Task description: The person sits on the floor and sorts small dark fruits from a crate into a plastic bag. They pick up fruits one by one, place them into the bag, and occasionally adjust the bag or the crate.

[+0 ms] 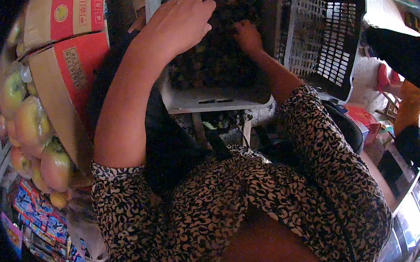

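Observation:
In front of me stands a pale plastic crate [215,104] filled with small dark roundish things [219,67], too dim to name exactly. My left hand [181,25] hangs over the crate's left part, back of the hand up, its fingers bent together. Whether anything is under those fingers is hidden. Lower down and to the right, my right hand [249,38] reaches into the crate, with its bent fingertips at the dark contents. Shadow covers its fingertips, so I cannot tell if they grip a piece.
Right of the crate is a black slatted plastic basket [332,43]. At left stand a red and brown cardboard box [71,64] and plastic-wrapped apples [32,121], above colourful printed packets [41,211]. A person's leg in dark cloth [407,55] shows at far right, near a red container [362,118].

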`<state>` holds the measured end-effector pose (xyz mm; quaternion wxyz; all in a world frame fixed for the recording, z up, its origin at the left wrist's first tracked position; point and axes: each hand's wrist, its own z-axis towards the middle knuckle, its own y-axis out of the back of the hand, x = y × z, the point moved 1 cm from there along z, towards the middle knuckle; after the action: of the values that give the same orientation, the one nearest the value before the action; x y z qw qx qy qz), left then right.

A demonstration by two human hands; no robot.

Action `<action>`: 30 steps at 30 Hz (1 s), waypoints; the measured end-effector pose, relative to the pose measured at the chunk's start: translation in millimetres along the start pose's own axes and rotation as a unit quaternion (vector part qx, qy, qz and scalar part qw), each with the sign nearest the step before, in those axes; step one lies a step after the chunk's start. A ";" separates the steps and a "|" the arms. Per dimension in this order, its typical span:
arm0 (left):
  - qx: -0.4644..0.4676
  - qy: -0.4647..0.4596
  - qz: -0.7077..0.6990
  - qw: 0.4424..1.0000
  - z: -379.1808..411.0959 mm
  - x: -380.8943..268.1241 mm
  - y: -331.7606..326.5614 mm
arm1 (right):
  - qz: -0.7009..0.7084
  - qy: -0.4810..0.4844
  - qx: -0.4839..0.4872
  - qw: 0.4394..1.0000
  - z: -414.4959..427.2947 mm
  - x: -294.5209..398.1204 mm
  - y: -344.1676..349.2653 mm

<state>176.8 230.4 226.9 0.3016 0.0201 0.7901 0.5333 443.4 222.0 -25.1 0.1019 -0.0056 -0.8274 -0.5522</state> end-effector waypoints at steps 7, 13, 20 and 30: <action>0.136 0.063 0.042 0.988 31.8 13.4 -62.8 | -0.019 0.022 0.052 0.998 -33.9 38.0 48.9; 0.061 0.090 0.008 0.994 63.5 25.5 -183.1 | -0.134 0.117 0.049 0.983 -56.8 43.6 4.4; -0.032 0.093 -0.011 0.995 66.5 45.2 -250.2 | -0.110 0.124 0.059 0.984 -75.9 44.5 -13.5; -0.047 0.231 -0.112 0.965 12.7 17.4 -271.9 | 0.115 0.058 0.046 0.991 -101.7 54.0 -15.4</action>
<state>247.8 130.0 -16.6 0.1692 -0.2069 0.8093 0.5230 405.1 117.4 7.9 0.2125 -0.0640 -0.8383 -0.4980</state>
